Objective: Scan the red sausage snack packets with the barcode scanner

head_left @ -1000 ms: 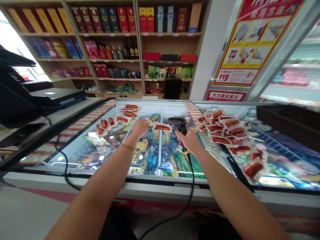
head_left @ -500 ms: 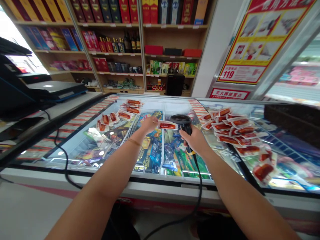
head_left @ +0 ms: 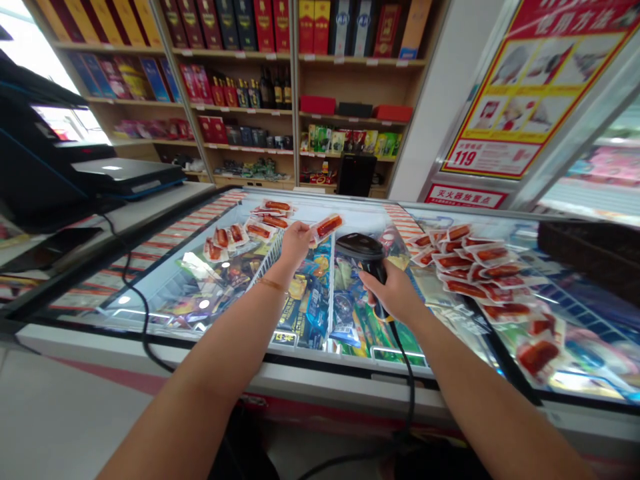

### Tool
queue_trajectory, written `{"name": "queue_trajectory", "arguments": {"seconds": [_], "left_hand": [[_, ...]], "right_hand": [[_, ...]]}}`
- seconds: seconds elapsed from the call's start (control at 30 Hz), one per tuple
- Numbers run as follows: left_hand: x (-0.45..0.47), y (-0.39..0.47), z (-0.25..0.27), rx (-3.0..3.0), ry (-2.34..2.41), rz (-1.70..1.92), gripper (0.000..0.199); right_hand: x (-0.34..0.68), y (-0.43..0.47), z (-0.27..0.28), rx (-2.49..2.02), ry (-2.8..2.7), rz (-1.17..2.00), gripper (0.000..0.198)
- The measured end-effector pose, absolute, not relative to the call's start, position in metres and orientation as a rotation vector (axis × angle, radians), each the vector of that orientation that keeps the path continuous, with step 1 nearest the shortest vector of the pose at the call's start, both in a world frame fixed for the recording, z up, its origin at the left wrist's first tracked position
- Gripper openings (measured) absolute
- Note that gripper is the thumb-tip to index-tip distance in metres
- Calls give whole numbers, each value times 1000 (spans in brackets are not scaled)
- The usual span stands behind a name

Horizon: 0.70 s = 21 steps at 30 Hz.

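My left hand [head_left: 296, 244] pinches one end of a sealed pack of sausage [head_left: 329, 228], held tilted above the freezer's glass top. The fingers of my right hand [head_left: 393, 288] wrap round the handle of a black barcode scanner [head_left: 361, 247], whose head points left toward that pack. Beyond my left hand, several similar packs [head_left: 260, 231] lie on the glass. A larger heap of sausage packs [head_left: 470, 261] spreads to the right of the scanner.
Through the glass of the chest freezer [head_left: 210, 347] show wire baskets and colourful frozen packets. The scanner's cable [head_left: 411, 380] hangs over the front edge. Dark checkout equipment [head_left: 40, 153] stands at left, a dark brown box [head_left: 590, 257] at right. Stocked shelves [head_left: 235, 110] rise behind.
My left hand has raised the sausage pack and tilted its far end upward. My right hand keeps the scanner near it, its head turned slightly. The view has shifted a little.
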<state>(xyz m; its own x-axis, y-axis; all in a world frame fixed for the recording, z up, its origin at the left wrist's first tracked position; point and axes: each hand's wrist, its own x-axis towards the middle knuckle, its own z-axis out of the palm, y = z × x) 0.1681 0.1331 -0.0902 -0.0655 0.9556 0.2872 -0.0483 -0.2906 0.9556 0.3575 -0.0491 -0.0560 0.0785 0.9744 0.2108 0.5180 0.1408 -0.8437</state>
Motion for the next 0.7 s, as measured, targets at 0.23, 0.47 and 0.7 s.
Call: {"name": "queue_trajectory", "arguments": {"seconds": [0.23,0.47,0.7], "left_hand": [[169,129,-86,1317,1021,1508,18],[170,130,-88,1334,1015,1511,18],[169,130,-90,1398,1092,1483,23]], "right_hand": [[355,-50,-58,-1498,-1666,619,26],[355,-51,-56,-1516,-1695,590,23],[354,-52,-52,-1550,-1668,619,21]]}}
